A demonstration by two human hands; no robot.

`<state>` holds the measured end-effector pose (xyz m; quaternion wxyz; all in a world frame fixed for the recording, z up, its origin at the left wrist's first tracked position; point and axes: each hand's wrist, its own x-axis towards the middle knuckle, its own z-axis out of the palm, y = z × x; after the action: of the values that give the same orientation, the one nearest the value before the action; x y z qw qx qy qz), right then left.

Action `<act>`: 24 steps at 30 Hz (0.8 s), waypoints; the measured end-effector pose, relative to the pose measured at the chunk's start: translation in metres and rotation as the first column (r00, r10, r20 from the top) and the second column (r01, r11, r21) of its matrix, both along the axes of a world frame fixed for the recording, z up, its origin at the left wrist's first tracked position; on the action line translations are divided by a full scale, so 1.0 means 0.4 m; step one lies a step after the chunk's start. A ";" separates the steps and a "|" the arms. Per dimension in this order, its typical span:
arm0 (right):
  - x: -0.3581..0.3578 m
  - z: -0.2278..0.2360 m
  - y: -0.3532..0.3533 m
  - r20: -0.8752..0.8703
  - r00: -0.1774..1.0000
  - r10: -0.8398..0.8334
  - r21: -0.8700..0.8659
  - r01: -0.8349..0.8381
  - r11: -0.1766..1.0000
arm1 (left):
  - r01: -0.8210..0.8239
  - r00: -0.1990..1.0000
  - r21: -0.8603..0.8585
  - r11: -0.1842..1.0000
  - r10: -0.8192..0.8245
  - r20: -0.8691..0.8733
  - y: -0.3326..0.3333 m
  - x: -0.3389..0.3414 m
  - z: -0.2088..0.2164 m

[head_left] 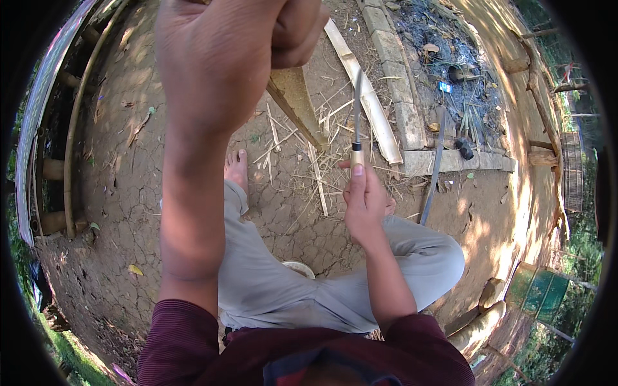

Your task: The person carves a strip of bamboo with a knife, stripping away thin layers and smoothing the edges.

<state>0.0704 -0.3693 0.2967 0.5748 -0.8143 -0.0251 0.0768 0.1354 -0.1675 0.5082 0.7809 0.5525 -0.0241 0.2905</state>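
Head view, the only one: person seated low on cracked bare earth, legs in grey trousers [264, 257] bent apart, one bare foot [237, 168] showing ahead. Left hand [222, 58] raised close to the camera, clenched; a brown bamboo piece [293, 103] slants out from beneath it toward the ground litter, apparently in its grasp, though the fingers' contact is hidden by the hand itself. Right hand [365, 199] wrapped round the pale handle of a knife [357, 154], thumb laid along it, narrow blade pointing away from the body, just beside the bamboo piece and apart from it as far as one angle tells. Handling, by judgement: bamboo light for its length, stiff along the grain, likely to split lengthwise; smooth outer skin perhaps slippery, cut edges sharp, so best held firmly around the broad end, fingers off the edges. Knife looks light; take it by the handle only, below the dark collar. Beyond the knife, a long pale split length [367, 96] lies on the ground, thin shavings [318, 183] scattered near it. Right of these, a long flat blade [435, 164] rests across the brick edging [407, 122] of an ash patch [428, 29].
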 end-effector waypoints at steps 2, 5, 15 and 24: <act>-0.034 0.003 -0.012 0.256 0.965 -0.051 0.103 0.025 0.994 | 0.044 0.998 -0.021 0.999 -0.043 0.040 0.006 0.007 -0.002; -0.012 -0.122 0.001 0.152 0.979 0.132 -0.486 -0.042 0.873 | 0.125 0.989 -0.022 0.992 -0.126 -0.078 0.005 0.000 0.005; 0.010 -0.191 -0.002 -0.428 0.896 -0.122 -0.067 0.103 0.992 | -0.039 0.989 -0.003 0.999 0.039 0.142 -0.007 0.035 -0.027; 0.022 -0.293 -0.026 -0.302 0.951 -0.069 -0.699 -0.171 0.694 | 0.099 0.995 -0.136 0.986 -0.096 0.025 -0.009 0.018 -0.045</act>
<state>0.0792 -0.3798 0.1793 0.2055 -0.9506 0.0730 0.2211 0.1427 -0.1710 0.4900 0.8300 0.4930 -0.0384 0.2581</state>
